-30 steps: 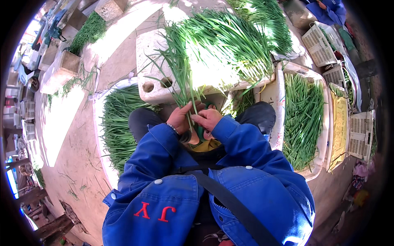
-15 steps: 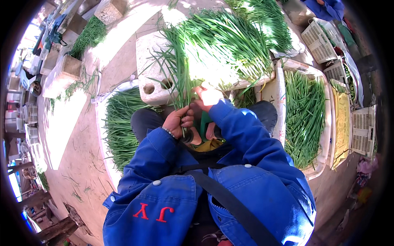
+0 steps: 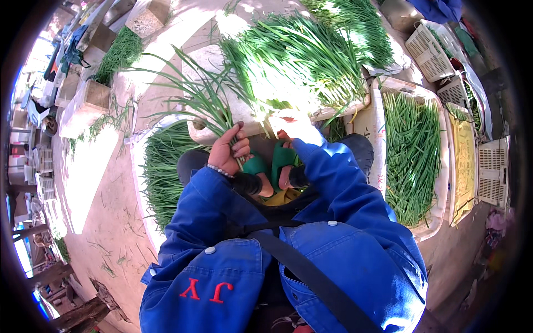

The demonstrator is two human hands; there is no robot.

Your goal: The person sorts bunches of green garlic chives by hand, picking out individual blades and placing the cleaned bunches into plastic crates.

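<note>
My left hand (image 3: 227, 152) is closed around a bunch of garlic chives (image 3: 208, 102). Their green leaves fan out up and to the left, while the stem ends stick out below my fist. My right hand (image 3: 297, 126) is at the near edge of a large heap of chives (image 3: 300, 58), beside the pale stem ends. Strong sunlight washes out its fingers, so their grip does not show. The heap rests on a white foam box (image 3: 202, 133), and the held leaves cross over the box's left part.
Chives fill a foam box (image 3: 413, 155) on the right and a white-lined container (image 3: 166, 166) on the left. More chives (image 3: 361, 33) lie behind the heap. Plastic crates (image 3: 491, 172) stand at the far right. Concrete-like blocks (image 3: 86, 108) stand on the left floor. Green slippers (image 3: 283, 161) show between my knees.
My left hand has moved slightly left and tilted the bunch from upright to leaning left, its leaves spreading. My right hand has moved away from it, to the right along the heap's edge.
</note>
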